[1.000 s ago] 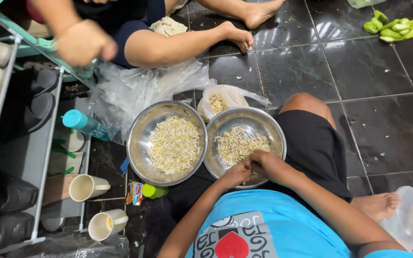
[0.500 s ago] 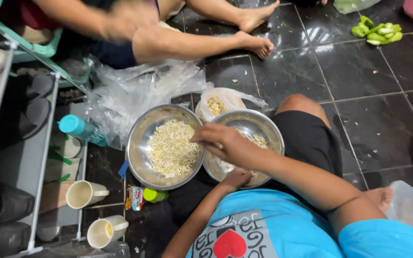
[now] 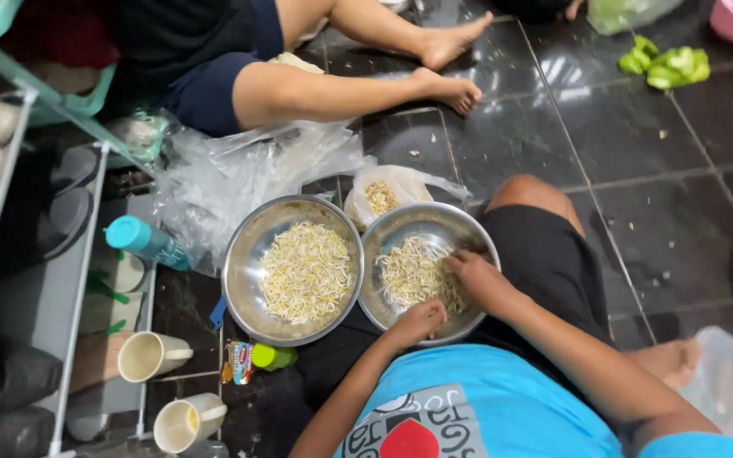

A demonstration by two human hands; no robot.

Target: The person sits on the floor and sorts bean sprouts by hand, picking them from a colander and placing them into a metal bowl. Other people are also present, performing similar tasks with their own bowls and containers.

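Two round steel bowls of pale bean sprouts sit side by side on the dark tiled floor. The left bowl (image 3: 239,284) is fuller than the right bowl (image 3: 422,216), which rests by my knee. My right hand (image 3: 477,276) is inside the right bowl, fingers down in the bean sprouts (image 3: 409,271). My left hand (image 3: 417,321) is curled at that bowl's near rim; what it holds is hidden. A small clear bag of sprout bits (image 3: 381,195) lies just behind the bowls.
Another person's bare legs (image 3: 324,89) stretch across the floor beyond a crumpled clear plastic bag (image 3: 239,170). A teal-capped bottle (image 3: 142,240), two cream mugs (image 3: 150,356) and a rack (image 3: 78,280) stand at left. Green vegetable pieces (image 3: 663,66) lie far right; a clear container (image 3: 723,377) is by my foot.
A second ago both hands were together at the right bowl's near rim. My right hand then reached out towards the left bowl and is now back in the right bowl's sprouts.
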